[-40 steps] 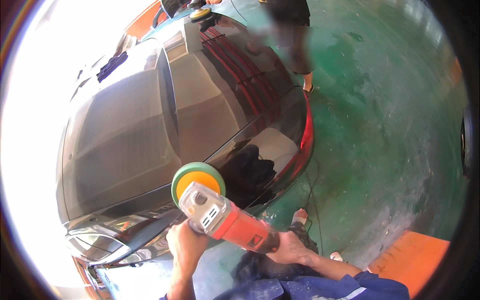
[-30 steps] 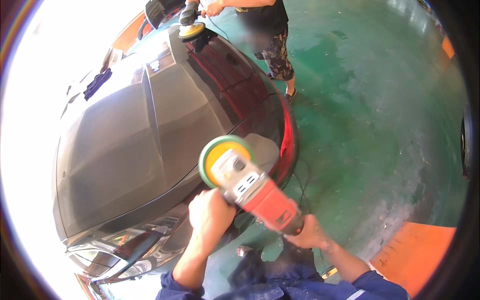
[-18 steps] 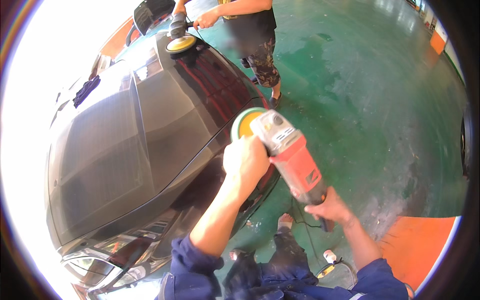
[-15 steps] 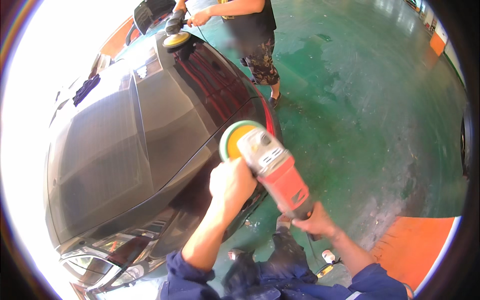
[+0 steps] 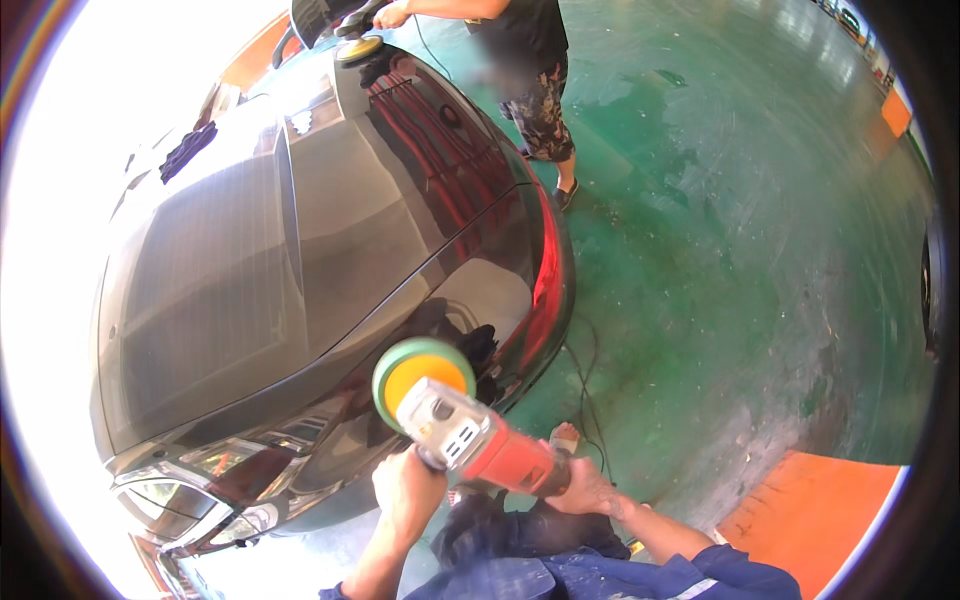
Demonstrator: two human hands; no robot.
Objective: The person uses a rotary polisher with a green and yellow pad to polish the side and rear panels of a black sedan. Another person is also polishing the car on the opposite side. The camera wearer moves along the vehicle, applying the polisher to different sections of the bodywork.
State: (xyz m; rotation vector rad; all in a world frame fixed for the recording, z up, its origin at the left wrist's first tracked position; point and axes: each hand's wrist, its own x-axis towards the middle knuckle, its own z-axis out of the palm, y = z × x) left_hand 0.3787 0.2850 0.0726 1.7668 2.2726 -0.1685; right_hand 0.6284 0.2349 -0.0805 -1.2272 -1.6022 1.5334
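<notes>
A red and silver car polisher [image 5: 505, 460] is held in both my hands over the rear side of a dark car [image 5: 350, 250]. My left hand [image 5: 408, 492] is closed round the grip by the machine's silver head. At the other end, my right hand [image 5: 585, 487] wraps the dark rear of the body. The round pad [image 5: 430, 372], orange with a green rim, overlaps the glossy rear side panel in view. Whether it touches the paint I cannot tell. The red tail light [image 5: 548, 265] lies beyond it.
Across the car's rear another person [image 5: 525, 60] works a second polisher [image 5: 357, 45] on the bodywork. A dark cloth [image 5: 188, 150] lies on the car. Dark cable [image 5: 590, 385] trails over the green floor [image 5: 700, 280]. At lower right is an orange panel [image 5: 820, 520].
The polisher has come down and left, toward me, its body tilting flatter, with both my hands still on it. The other person's polisher appears higher in view.
</notes>
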